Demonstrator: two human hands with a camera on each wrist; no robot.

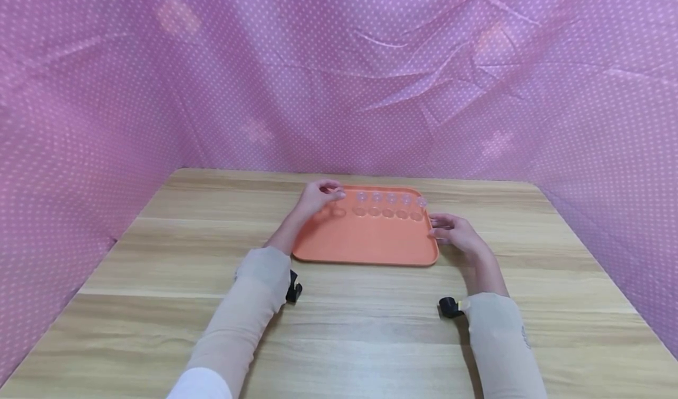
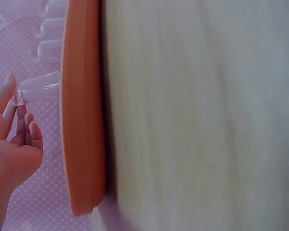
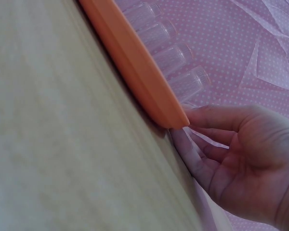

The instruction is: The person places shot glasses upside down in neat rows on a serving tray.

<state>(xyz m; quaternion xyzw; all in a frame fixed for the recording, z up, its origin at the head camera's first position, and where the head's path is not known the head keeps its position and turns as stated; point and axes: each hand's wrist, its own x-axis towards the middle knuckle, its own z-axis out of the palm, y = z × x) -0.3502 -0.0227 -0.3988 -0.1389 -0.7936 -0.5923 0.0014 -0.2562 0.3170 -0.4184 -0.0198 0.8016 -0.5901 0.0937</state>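
Observation:
An orange tray (image 1: 365, 243) lies flat on the wooden table, with several clear cups (image 1: 391, 199) standing in a row along its far side. At the left end of that row, my left hand (image 1: 321, 196) pinches the top of one clear cup (image 2: 41, 89) between thumb and fingers. That cup's lower end is at the tray, beyond its rim in the left wrist view; whether it touches the tray surface is hidden. On the other side, my right hand (image 3: 253, 159) holds the tray's right edge, thumb at the rim and fingers lower down.
The wooden table (image 1: 371, 328) extends around the tray on all sides. Pink dotted cloth (image 1: 339, 93) hangs behind the table and at both sides. A black wrist camera (image 1: 450, 307) is strapped on the right sleeve, another black camera (image 1: 293, 287) on the left.

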